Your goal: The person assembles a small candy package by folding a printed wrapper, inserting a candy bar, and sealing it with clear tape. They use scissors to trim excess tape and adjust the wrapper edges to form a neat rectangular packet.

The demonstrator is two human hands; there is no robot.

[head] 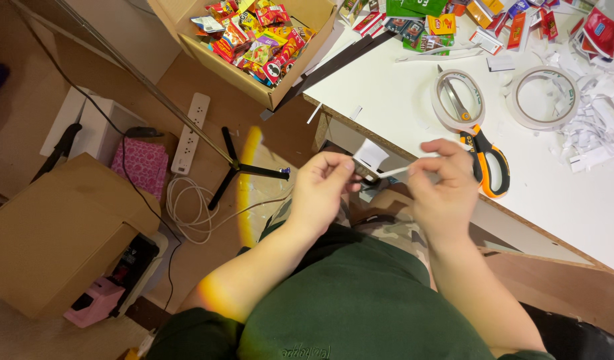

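Note:
My left hand pinches a small white paper piece in front of my chest. My right hand pinches the end of a thin white strip that runs from the paper piece toward it. Both hands are held close together, just off the near edge of the white table. Orange-handled scissors lie on the table right behind my right hand, their blades resting across a roll of clear tape.
A second tape roll and a heap of white paper scraps lie to the right. An open cardboard box of colourful snack packets stands at the table's corner. On the floor are a power strip, a tripod foot and a brown box.

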